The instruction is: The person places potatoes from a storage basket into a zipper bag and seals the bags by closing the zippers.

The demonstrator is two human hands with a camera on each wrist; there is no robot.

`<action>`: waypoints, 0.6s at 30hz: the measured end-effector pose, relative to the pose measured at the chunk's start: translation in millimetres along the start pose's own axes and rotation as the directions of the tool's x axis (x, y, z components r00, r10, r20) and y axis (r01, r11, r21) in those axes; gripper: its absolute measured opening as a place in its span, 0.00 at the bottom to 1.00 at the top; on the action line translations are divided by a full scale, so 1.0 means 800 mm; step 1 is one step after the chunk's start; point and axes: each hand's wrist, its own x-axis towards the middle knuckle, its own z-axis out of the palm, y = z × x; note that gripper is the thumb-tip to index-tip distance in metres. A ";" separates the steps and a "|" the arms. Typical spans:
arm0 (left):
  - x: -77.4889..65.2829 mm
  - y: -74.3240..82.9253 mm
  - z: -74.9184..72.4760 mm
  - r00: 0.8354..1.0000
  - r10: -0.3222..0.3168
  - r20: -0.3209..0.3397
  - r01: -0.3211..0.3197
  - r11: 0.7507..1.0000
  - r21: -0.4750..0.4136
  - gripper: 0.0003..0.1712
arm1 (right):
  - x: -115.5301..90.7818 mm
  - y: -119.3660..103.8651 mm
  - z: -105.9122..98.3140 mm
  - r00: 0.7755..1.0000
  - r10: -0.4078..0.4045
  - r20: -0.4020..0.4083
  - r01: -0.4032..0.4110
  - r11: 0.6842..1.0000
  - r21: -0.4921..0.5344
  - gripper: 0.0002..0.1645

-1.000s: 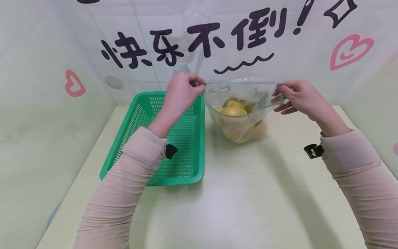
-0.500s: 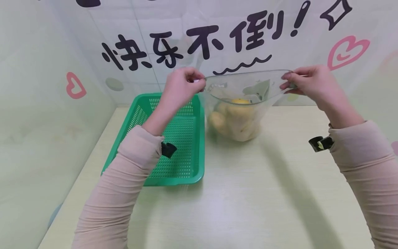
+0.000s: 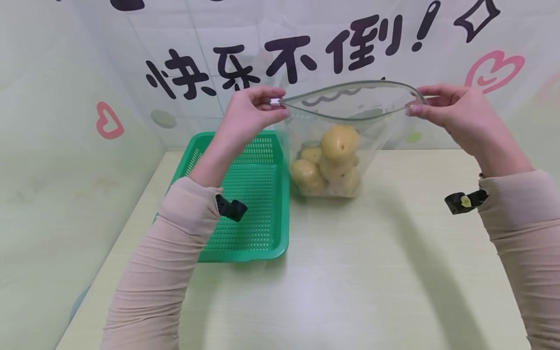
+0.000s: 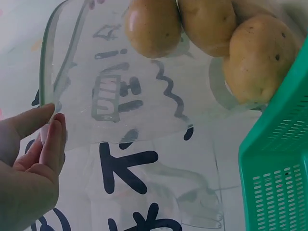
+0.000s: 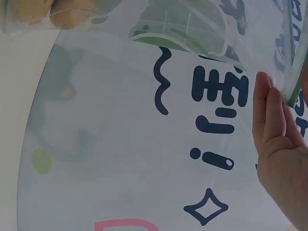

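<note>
A clear zip bag (image 3: 375,138) stands upright at the back of the table with several potatoes (image 3: 340,142) in its bottom. Its mouth gapes between the two hands, edged by a greenish zip strip. At the mouth's left end my left hand (image 3: 250,111) pinches the corner, with a small white slider (image 3: 274,102) between thumb and fingers. My right hand (image 3: 457,111) grips the opposite corner, thumb in front and fingers behind. In the left wrist view the potatoes (image 4: 262,57) show through the plastic near the basket.
A green perforated basket (image 3: 283,218) sits on the pale table (image 3: 350,277), just left of the bag and under the left forearm. Behind rises a white wall sheet (image 3: 183,29) with dark lettering and pink hearts. Black camera mounts (image 3: 464,201) stick out from both cuffs.
Both hands have risen, the right one also going rightward, pulling the bag's mouth up and wider. The bag now stands taller and straighter, and the potatoes have shifted inside it.
</note>
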 end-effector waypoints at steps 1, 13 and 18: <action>0.000 -0.001 0.000 1.000 0.015 -0.009 -0.015 1.000 0.010 0.21 | 0.000 0.001 0.000 1.000 -0.015 -0.015 0.014 0.998 -0.059 0.16; 0.001 -0.014 -0.001 0.994 0.084 -0.066 -0.081 0.995 0.060 0.14 | 0.008 0.013 -0.003 0.993 -0.085 -0.080 0.101 0.970 0.219 0.04; 0.003 -0.014 0.001 0.998 0.047 -0.051 -0.050 0.996 -0.069 0.16 | 0.015 0.015 -0.001 0.993 -0.075 -0.087 0.107 0.888 0.447 0.03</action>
